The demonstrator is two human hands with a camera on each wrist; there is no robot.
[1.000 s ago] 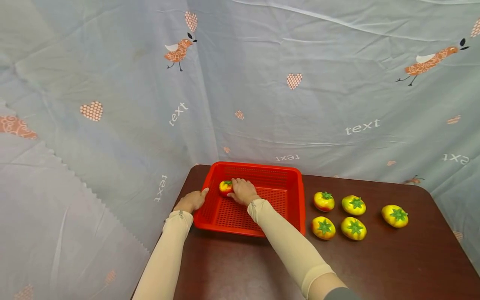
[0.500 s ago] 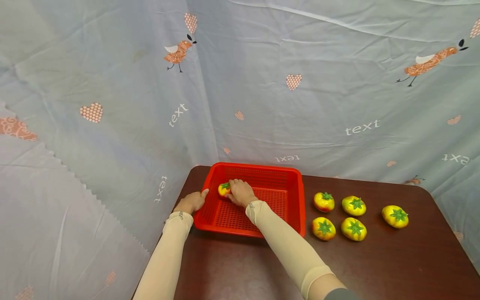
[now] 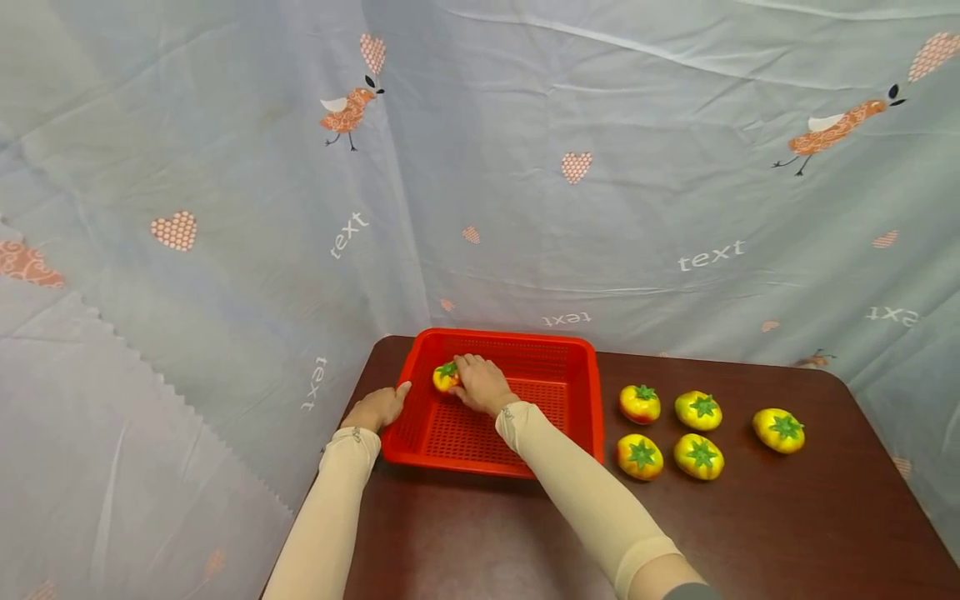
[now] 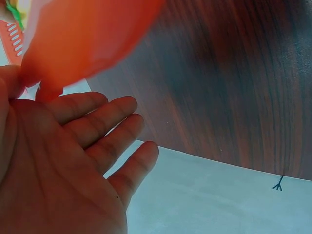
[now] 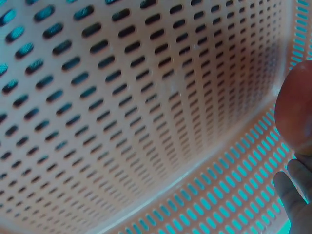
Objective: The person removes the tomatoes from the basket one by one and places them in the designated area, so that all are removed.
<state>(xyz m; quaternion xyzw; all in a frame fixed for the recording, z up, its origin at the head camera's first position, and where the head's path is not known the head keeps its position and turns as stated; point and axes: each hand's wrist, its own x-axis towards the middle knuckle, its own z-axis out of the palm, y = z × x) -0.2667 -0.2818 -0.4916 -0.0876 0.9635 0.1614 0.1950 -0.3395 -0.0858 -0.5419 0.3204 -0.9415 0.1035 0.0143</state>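
Observation:
A shallow red plastic basket (image 3: 480,468) with slotted walls stands at the left of the table. My left hand (image 3: 377,408) holds its left rim; in the left wrist view the thumb lies at the rim (image 4: 92,53) while the other fingers (image 4: 100,119) stretch out beside it. Inside the basket, towards the back left, my right hand (image 3: 482,385) holds a yellow-red toy tomato (image 3: 446,379) with a green star-shaped top. The right wrist view catches that tomato (image 5: 296,107) and some fingertips (image 5: 287,190) only at its right edge.
Several more yellow-red toy tomatoes (image 3: 640,405) lie on the dark brown table (image 3: 465,533) right of the basket, one of them (image 3: 778,431) set apart further right. A grey printed cloth (image 3: 525,208) hangs behind and to the left.
The right hand and the tomato have shifted slightly left inside the basket, and the tomato's green top has tilted more into view. The left hand keeps its place at the rim.

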